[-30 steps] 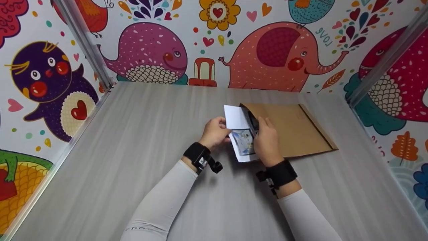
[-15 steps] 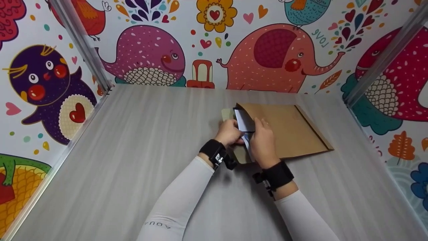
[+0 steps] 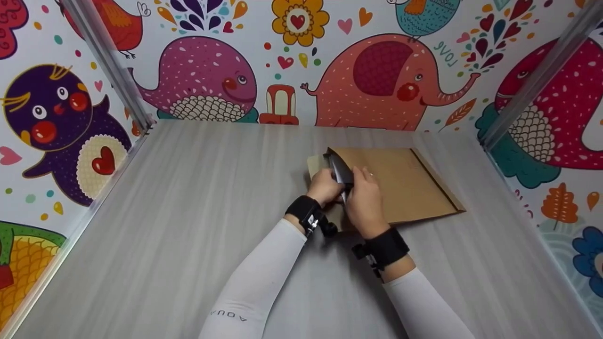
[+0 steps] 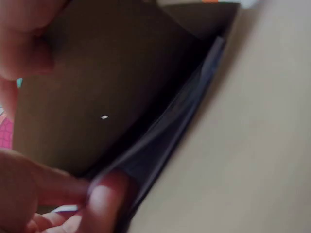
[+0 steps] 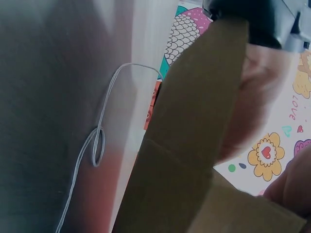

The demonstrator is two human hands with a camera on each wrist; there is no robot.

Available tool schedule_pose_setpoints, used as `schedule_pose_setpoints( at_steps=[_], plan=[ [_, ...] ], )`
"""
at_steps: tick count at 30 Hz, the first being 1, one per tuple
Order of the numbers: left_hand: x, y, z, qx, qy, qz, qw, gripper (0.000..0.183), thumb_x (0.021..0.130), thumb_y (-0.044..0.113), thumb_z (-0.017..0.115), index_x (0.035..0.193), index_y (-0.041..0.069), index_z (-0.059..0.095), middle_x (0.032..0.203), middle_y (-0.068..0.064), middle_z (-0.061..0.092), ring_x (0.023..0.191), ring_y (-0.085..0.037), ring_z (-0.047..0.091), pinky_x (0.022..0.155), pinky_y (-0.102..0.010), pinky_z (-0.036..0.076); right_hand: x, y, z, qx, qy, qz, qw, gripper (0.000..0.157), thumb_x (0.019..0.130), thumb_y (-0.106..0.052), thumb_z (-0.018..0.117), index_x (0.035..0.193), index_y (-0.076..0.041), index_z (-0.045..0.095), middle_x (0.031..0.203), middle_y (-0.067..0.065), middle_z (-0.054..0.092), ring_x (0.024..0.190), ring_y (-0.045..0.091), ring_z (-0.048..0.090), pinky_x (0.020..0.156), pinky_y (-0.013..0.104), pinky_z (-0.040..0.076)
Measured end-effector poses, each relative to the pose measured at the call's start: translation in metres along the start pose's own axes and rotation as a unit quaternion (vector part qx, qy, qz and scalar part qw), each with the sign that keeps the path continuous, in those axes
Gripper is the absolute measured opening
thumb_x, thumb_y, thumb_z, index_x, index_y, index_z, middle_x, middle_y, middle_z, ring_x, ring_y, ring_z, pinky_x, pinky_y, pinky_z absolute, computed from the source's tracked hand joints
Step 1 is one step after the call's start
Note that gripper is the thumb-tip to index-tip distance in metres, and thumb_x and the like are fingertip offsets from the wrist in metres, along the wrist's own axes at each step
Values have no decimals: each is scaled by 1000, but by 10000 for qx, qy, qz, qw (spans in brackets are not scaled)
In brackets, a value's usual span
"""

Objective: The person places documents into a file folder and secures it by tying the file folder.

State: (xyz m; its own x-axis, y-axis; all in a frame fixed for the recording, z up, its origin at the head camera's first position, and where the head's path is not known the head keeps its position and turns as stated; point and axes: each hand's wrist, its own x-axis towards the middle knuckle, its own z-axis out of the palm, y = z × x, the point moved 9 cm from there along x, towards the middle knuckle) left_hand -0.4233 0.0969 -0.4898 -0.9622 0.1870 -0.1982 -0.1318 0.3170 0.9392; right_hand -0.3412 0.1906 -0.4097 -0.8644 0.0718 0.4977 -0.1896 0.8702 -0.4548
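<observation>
A brown paper envelope (image 3: 400, 183) lies right of the middle of the table, its mouth facing left. My right hand (image 3: 370, 202) holds the envelope's upper side by the mouth, keeping it raised. At the mouth, my left hand (image 3: 325, 187) has its fingertips inside, pinching the edge of the papers (image 4: 160, 141). Most of the papers' surface is hidden in the envelope's dark inside. A pale flap (image 3: 314, 164) sticks out to the left under the left hand. In the right wrist view a thin white string (image 5: 99, 131) with a small loop shows beside the brown paper.
The grey wood-grain table (image 3: 188, 197) stretches around the envelope. Behind it stands a wall with cartoon animals (image 3: 207, 80), and metal posts (image 3: 106, 66) rise at the corners. Both wrists wear black camera straps (image 3: 386, 247).
The white papers with a coloured picture have slid right into the envelope, out of the head view. My left hand has followed to the mouth, uncovering the pale flap. The right hand keeps its hold.
</observation>
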Motion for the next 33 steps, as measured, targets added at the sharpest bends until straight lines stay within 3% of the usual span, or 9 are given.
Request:
schedule_pose_setpoints(
  at_steps=[8,12,16,20,26,30,33],
  plan=[
    [-14,-5,-26,-310,-162,160,9993,46,86,2,63,131,-3,55,96,-18,74,60,-16,68,58,-27,59,-1,2,3,-139,-38,-42,9999,44,87,9,48,130,10,58,129,35,59,123,50,57,104,55,48],
    [-23,-11,-50,154,-20,129,9998,46,90,8,64,134,1,54,99,-12,74,72,-23,73,70,-36,62,-3,4,7,-204,-183,66,9996,45,87,9,50,131,8,58,132,34,58,124,49,56,106,54,47],
    [-31,-27,-68,563,115,-257,9980,46,93,19,67,134,5,53,100,-11,73,79,-25,73,73,-38,62,-5,6,8,-176,-259,107,9995,47,86,10,50,132,9,57,133,34,58,125,48,56,107,54,46],
    [-37,-45,-65,207,-104,-564,9981,53,92,22,69,137,4,48,103,-15,71,69,-19,70,66,-32,62,-6,3,5,-37,-166,60,9998,47,86,10,48,132,9,57,132,34,58,125,47,56,107,53,46],
    [-40,-52,-56,-51,-523,-254,9983,64,92,23,66,146,-1,40,108,-13,71,57,-12,62,54,-25,56,-7,-4,4,261,-178,100,9995,46,89,9,45,133,8,57,133,33,58,130,44,54,108,51,47],
    [-38,-53,-56,-270,-648,-106,9975,68,93,23,65,148,-6,36,95,-6,73,55,-7,60,47,-18,47,-5,-7,-1,471,-187,246,9984,45,92,8,45,136,6,55,138,32,55,132,42,52,108,52,46],
    [-38,-50,-55,-437,-769,28,9961,52,93,21,65,136,-4,51,77,0,67,52,-6,54,44,-18,41,-4,-9,-4,580,-189,287,9977,45,92,8,46,136,6,55,139,32,55,133,42,52,108,52,46]
  ],
)
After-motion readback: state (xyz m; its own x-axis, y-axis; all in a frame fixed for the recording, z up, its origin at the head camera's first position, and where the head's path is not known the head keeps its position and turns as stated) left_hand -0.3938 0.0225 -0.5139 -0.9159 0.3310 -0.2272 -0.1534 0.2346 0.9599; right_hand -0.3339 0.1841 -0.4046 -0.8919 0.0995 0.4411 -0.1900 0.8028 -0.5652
